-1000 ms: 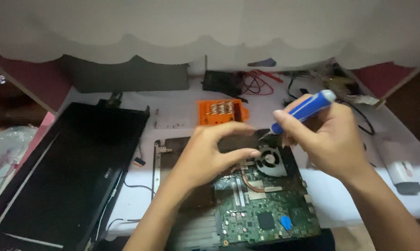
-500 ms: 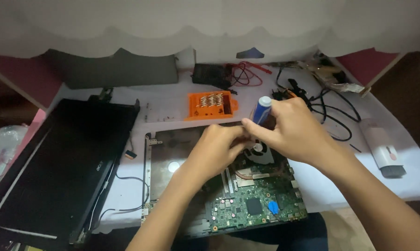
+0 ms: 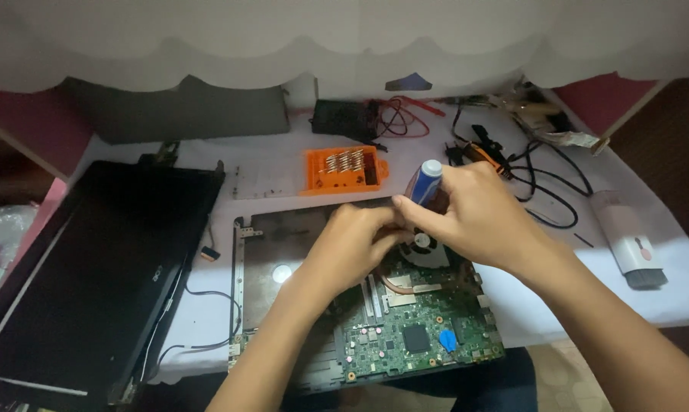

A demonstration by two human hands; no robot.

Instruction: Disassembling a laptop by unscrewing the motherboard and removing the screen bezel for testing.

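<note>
Right hand (image 3: 478, 217) grip closed around blue screwdriver (image 3: 422, 183); left hand (image 3: 352, 240) fingertips pinched beside fan (image 3: 424, 248).

- I see a white-covered table (image 3: 283, 179) filling most of my view, lit evenly and dimly
- At twelve o'clock a pale scalloped cloth edge (image 3: 344, 57) hangs across the top
- Dark red surfaces (image 3: 24, 130) show at ten and two o'clock
- At five o'clock, tiled floor (image 3: 566, 381) shows below the table
</note>
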